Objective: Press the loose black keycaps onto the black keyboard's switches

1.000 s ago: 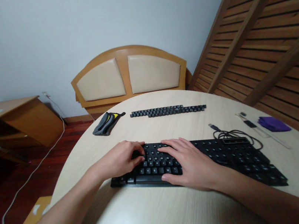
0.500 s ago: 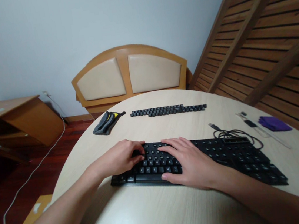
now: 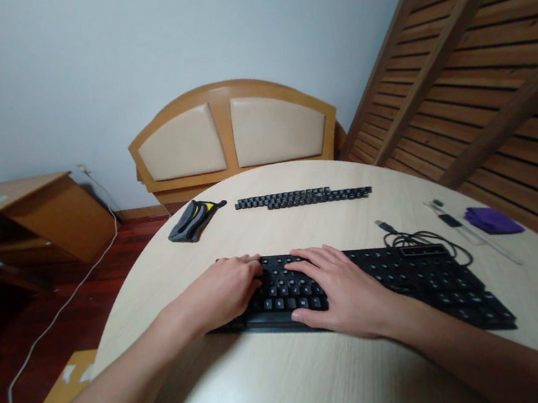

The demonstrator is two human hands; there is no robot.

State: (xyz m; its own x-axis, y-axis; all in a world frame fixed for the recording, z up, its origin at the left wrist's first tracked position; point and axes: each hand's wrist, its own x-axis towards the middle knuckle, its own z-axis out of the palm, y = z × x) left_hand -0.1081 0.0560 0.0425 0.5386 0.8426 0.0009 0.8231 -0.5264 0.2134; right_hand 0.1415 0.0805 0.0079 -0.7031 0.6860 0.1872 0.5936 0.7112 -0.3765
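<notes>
A black keyboard (image 3: 286, 317) lies across the table in front of me. Letter keycaps sit on its lower rows, while small bare switch stems show over much of the rest. My right hand (image 3: 340, 292) rests on the middle of it, fingers spread and thumb along the front edge. Over the keyboard's left part, my left hand (image 3: 226, 289) has its fingers curled down and closed; whatever is between the fingertips is hidden. Beyond both hands, loose black keycaps (image 3: 299, 198) stand lined up in two rows.
A folded grey, black and yellow cloth item (image 3: 192, 222) lies at the back left. Behind the keyboard's right part is a coiled USB cable (image 3: 416, 240). Farther right are a thin wire tool with a black grip (image 3: 450, 221) and a purple cloth (image 3: 493, 220).
My left hand has turned and shifted slightly right, covering more of the keyboard's left keys and hiding its thumb and fingertips. My right hand stays in place.
</notes>
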